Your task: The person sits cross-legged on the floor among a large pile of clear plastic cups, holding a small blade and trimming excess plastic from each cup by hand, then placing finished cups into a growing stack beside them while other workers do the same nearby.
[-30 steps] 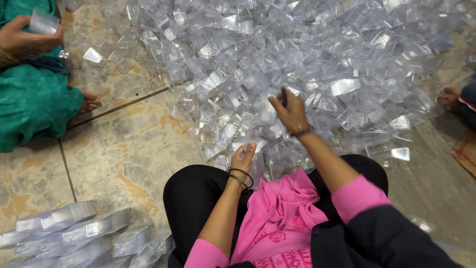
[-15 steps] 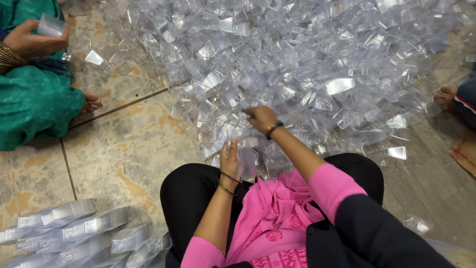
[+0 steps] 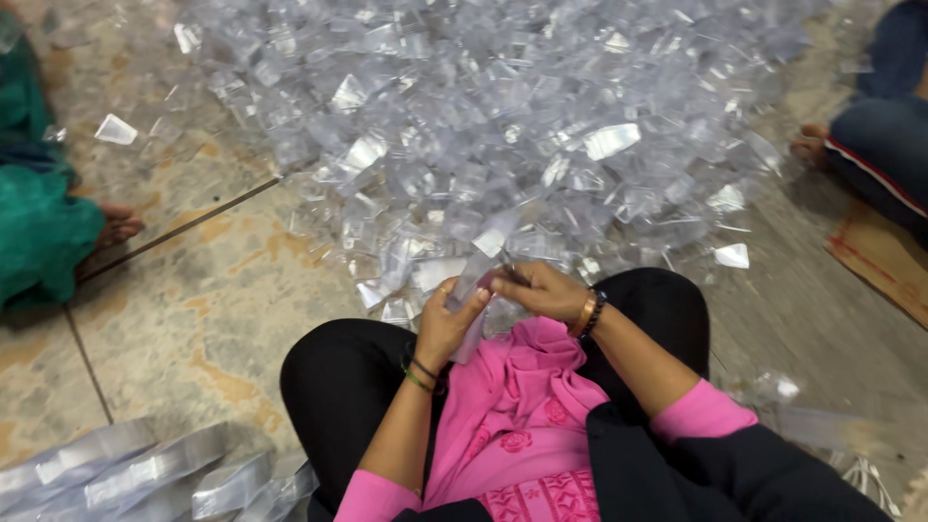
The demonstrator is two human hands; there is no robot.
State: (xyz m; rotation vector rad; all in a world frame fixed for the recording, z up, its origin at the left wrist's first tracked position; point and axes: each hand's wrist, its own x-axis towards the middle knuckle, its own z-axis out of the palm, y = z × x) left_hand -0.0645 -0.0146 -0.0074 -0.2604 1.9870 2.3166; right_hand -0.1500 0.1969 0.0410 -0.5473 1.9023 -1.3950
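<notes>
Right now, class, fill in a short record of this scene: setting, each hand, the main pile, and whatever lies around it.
Setting: person seated on a tiled floor
Left hand: grips a clear plastic piece over the lap
Right hand: pinches the same piece from the other side
Main pile: heap of clear plastic pieces in front of the knees
Lower left: stacked clear pieces
Edges: other people's feet, cardboard

Two hands, the left hand (image 3: 447, 324) and the right hand (image 3: 537, 290), share one clear plastic piece (image 3: 474, 280). One heap of clear plastic pieces (image 3: 503, 126), too many to count. One stack of nested pieces (image 3: 145, 474). Two other people's feet: one (image 3: 118, 224), another (image 3: 810, 145).
</notes>
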